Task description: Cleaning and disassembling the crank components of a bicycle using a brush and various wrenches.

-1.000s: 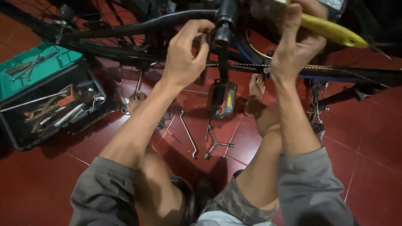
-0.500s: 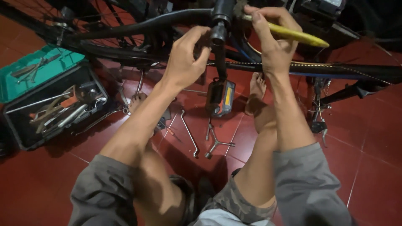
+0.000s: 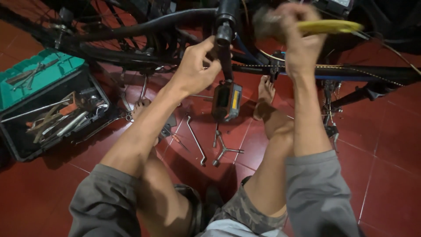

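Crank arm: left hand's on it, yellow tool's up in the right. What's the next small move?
Probably bring the yellow-handled tool in the right hand down to the crank arm: the left hand already steadies it, while the tool sits off to the side, blurred.

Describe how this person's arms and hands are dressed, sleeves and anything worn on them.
Both hands are bare: no gloves on the left hand or the right hand, though the right is motion-blurred. No watch or bracelet shows on either wrist. The forearms are uncovered. Grey fabric sleeves, plain and unmarked, start near the elbows: the left sleeve and the right sleeve.
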